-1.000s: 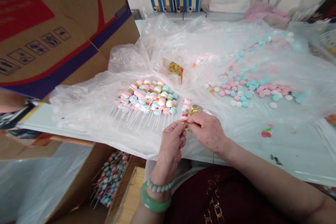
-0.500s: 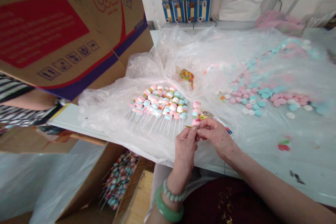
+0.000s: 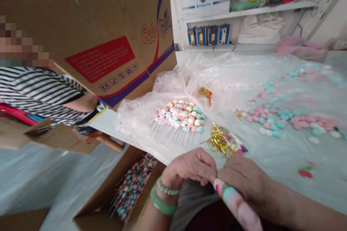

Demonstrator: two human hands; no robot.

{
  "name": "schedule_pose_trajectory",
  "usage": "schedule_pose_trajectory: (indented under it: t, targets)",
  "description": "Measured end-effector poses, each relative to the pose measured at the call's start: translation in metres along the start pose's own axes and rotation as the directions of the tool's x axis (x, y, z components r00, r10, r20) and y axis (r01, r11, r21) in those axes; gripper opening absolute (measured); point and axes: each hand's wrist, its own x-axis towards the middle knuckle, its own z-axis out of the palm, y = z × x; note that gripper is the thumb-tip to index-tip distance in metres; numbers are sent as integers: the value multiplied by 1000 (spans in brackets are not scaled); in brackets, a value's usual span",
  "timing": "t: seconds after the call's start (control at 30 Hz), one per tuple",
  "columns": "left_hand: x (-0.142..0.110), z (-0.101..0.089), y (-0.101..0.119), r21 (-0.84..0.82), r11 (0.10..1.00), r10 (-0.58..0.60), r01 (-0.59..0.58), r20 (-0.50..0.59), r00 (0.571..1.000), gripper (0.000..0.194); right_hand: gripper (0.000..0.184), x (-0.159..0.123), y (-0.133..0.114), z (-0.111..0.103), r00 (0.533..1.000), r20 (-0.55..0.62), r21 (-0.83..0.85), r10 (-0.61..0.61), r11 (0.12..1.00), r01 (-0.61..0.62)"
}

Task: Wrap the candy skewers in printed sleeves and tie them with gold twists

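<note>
We see left hand (image 3: 188, 169) and right hand (image 3: 244, 180) together, fingers clamped on end of pastel lollipop bundle (image 3: 233, 202). Bundle slants down past table edge toward our lap. Gold tinsel ties (image 3: 221, 139) lie on plastic sheet (image 3: 135, 115) just beyond hands. Lollipop pile (image 3: 179, 115) sits left of ties; loose candy discs (image 3: 282, 122) spread right.
</note>
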Motion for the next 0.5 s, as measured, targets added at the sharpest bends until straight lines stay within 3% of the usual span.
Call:
schedule_pose_trajectory:
  t: [0.07, 0.1, 0.13, 0.17, 0.23, 0.27, 0.3, 0.33, 0.4, 0.43, 0.47, 0.5]
  targets:
    - [-9, 5, 9, 271, 962, 35, -27, -26, 999, 23, 18, -1, -10, -3, 968, 183, -334, -170, 916, 224]
    - [-11, 11, 11, 404, 913, 103, -50, -111, 988, 21, 21, 1, -12, -5, 940, 275, -474, -202, 822, 315]
    - [-11, 19, 11, 525, 849, 212, -56, -243, 947, 22, 23, 5, -11, -6, 924, 325, -568, -199, 741, 359]
    - [-9, 28, 9, 619, 785, 338, -27, -391, 856, 22, 24, 11, -8, -8, 935, 315, -609, -165, 720, 332]
    - [-1, 46, 3, 699, 710, 541, 87, -620, 568, 19, 23, 28, 1, -9, 988, 138, -553, -75, 821, 139]
    - [4, 53, 0, 692, 711, 586, 125, -681, 440, 19, 20, 38, 5, -8, 1000, -10, -435, 3, 900, -7]
    - [10, 58, -2, 670, 731, 602, 127, -722, 340, 18, 18, 47, 8, -6, 984, -149, -253, 95, 959, -131]
    - [14, 60, -4, 638, 765, 599, 91, -756, 265, 17, 19, 55, 10, -3, 959, -221, -74, 176, 978, -196]
    - [19, 57, -7, 541, 836, 549, -91, -823, 146, 8, 25, 65, 11, 8, 940, -225, 195, 255, 958, -213]
    - [18, 53, -9, 456, 864, 487, -215, -864, 123, 11, 28, 66, 10, 15, 939, -216, 293, 266, 936, -198]
    - [14, 49, -12, 336, 879, 405, -337, -901, 158, 21, 31, 65, 9, 22, 935, -229, 339, 271, 923, -184]
    - [9, 45, -17, 174, 886, 310, -431, -912, 269, 33, 33, 62, 8, 28, 924, -262, 357, 279, 917, -176]
